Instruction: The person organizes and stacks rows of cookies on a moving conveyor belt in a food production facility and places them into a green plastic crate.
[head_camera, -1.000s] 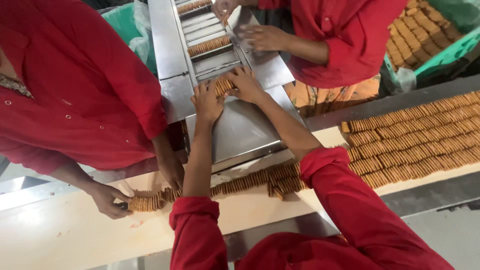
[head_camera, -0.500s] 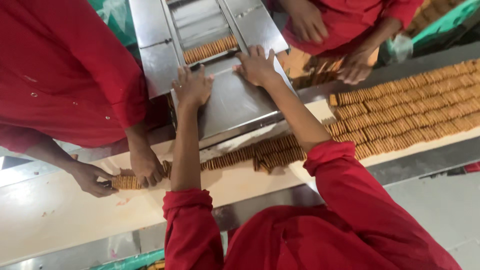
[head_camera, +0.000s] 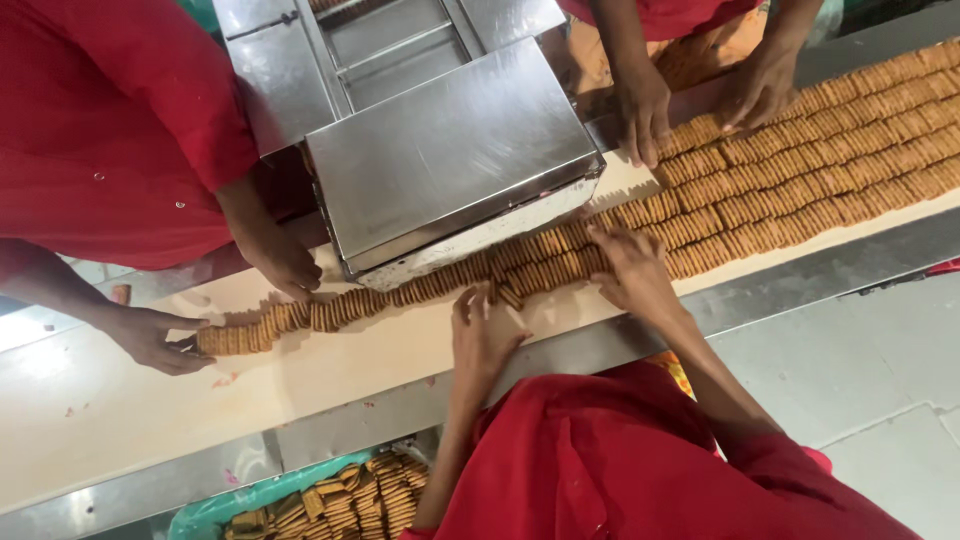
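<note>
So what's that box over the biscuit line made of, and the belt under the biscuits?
The box looks like brushed stainless steel: grey, faintly streaked, with soft glare and folded edges. The belt looks like smooth cream plastic or coated fabric, matte and seamless; which one is hard to tell. The biscuits on it are golden-brown.

No labels, signs or screens are visible. The only packaging is a green plastic bag (head_camera: 250, 497) at the bottom edge, below the tabletop (head_camera: 330, 360). It is open at the top and filled with loose brown biscuits (head_camera: 370, 495). Its surface is plain green.
</note>
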